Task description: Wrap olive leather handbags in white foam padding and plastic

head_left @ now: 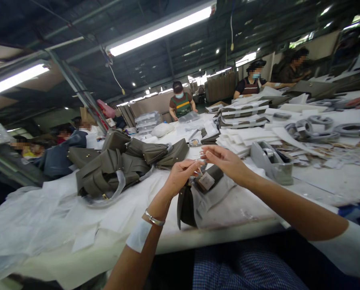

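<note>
Near the table's front edge, a dark olive bag (186, 207) stands with pale wrapping sheet (217, 195) along its side. My left hand (183, 174) is above the bag, its thumb and fingers pinched together on something too small to make out. Close beside it, my right hand (220, 159) has its thumb and index finger near each other, the other fingers loosely bent; what lies between them is unclear. A small tag (206, 181) hangs just under both hands, over the bag's top.
Several olive bags (99, 171) are heaped at the left. A grey tape dispenser (272, 163) stands to the right, before stacked white sheets (243, 137) and rolled straps (306, 129). Clear plastic (13, 225) covers the table's left end. People work across the table.
</note>
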Motion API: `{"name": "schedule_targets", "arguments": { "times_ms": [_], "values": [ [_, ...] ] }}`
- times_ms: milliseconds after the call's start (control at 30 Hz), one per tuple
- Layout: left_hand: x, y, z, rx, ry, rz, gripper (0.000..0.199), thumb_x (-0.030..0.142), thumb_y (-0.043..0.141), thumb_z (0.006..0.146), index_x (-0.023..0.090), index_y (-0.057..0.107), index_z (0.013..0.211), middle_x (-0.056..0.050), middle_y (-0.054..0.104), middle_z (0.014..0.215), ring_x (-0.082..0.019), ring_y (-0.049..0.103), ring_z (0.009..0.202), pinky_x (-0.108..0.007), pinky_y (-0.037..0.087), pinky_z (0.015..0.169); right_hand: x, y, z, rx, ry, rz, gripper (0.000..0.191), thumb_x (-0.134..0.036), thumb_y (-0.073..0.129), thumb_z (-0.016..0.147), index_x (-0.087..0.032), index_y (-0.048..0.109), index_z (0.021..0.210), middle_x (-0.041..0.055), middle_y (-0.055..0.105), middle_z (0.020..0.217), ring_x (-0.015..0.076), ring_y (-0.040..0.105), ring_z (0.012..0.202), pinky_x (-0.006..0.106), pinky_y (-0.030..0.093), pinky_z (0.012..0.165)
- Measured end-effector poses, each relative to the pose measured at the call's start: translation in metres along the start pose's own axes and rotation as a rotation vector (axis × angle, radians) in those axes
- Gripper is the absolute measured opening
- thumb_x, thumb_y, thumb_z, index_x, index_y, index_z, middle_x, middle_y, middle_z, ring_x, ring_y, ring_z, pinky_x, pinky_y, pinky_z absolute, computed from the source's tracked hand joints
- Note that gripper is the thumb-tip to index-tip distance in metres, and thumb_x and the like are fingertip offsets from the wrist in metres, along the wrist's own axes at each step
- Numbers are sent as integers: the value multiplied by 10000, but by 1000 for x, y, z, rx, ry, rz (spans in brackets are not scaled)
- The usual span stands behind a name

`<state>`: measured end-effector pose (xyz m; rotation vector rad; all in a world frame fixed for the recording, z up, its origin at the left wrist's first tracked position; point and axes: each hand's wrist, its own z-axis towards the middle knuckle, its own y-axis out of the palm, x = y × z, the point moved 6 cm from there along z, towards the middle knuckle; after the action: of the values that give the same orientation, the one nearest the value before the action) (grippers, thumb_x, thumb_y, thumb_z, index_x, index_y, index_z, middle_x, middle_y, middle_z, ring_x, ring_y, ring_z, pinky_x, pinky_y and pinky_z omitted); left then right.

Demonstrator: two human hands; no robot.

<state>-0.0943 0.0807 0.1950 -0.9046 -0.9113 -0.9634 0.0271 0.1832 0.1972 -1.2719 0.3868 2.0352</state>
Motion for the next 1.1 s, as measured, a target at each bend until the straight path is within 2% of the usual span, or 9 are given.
{"name": "schedule_targets", "arguments": {
  "times_ms": [133, 233, 333, 500, 633, 733, 833, 1000, 1100],
  "values": [
    [-1, 4, -1, -13, -17, -107, 362, 494, 686, 848, 145, 782, 857, -46, 671, 835, -134, 622, 781, -261, 532, 755, 14, 11, -20, -129, 34, -75, 385, -527, 593, 904, -256, 691, 1160, 42, 710, 1179, 266, 629, 1170, 448, 477, 1066],
    [-3, 5, -2, 8, -47, -177, 363, 486, 710, 833, 151, 782, 952, -56, 707, 860, -160, 658, 821, -304, 544, 808, 18, 21, -32, -173, 51, -20, 397, -502, 599, 902, -247, 648, 1201, 50, 713, 1177, 257, 645, 1153, 439, 490, 1049],
    [-5, 4, -2, 43, -57, -198, 388, 489, 718, 825, 162, 773, 1025, -63, 730, 891, -176, 676, 841, -323, 558, 809, 24, 28, -39, -143, 108, 47, 419, -454, 685, 837, -247, 592, 1190, 54, 733, 1122, 250, 693, 1055, 420, 552, 944],
    [-6, 3, -2, 83, -60, -183, 386, 506, 714, 822, 136, 782, 913, -105, 741, 1019, -193, 688, 864, -324, 575, 792, 32, 24, -44, -48, 95, -35, 318, -403, 733, 789, -245, 615, 1039, 23, 750, 928, 238, 713, 870, 377, 575, 785],
    [-7, 3, -2, 95, -83, -184, 415, 508, 718, 819, 130, 773, 982, -102, 749, 941, -196, 699, 836, -345, 581, 806, 27, 13, -46, -16, 52, -110, 238, -398, 707, 811, -222, 669, 966, 27, 733, 904, 222, 684, 845, 359, 554, 781],
    [-7, 4, -3, 97, -83, -170, 388, 500, 713, 824, 133, 777, 932, -96, 744, 940, -189, 696, 819, -329, 584, 777, 22, 5, -48, 17, 45, -159, 218, -409, 698, 821, -220, 705, 929, 32, 735, 925, 218, 674, 853, 354, 542, 791],
    [-5, 6, -2, 71, -68, -136, 351, 476, 716, 821, 136, 779, 879, -97, 742, 970, -197, 693, 845, -320, 580, 772, 21, 1, -48, 36, 82, -113, 243, -445, 693, 825, -223, 727, 918, 50, 744, 984, 235, 679, 910, 376, 541, 843],
    [-2, 12, -2, -18, -41, -77, 467, 370, 819, 722, 168, 737, 1135, -50, 740, 863, -186, 675, 785, -307, 559, 747, 15, 3, -44, 31, 54, 84, 274, -481, 709, 818, -207, 696, 813, 90, 678, 1241, 273, 584, 1222, 403, 441, 1058],
    [-1, 14, -2, -51, -31, -58, 460, 361, 817, 733, 177, 733, 1146, -50, 739, 912, -183, 669, 807, -294, 553, 739, 10, 3, -42, 1, 46, 117, 308, -505, 680, 841, -199, 684, 816, 105, 643, 1307, 275, 557, 1258, 413, 417, 1077]
  ]
}}
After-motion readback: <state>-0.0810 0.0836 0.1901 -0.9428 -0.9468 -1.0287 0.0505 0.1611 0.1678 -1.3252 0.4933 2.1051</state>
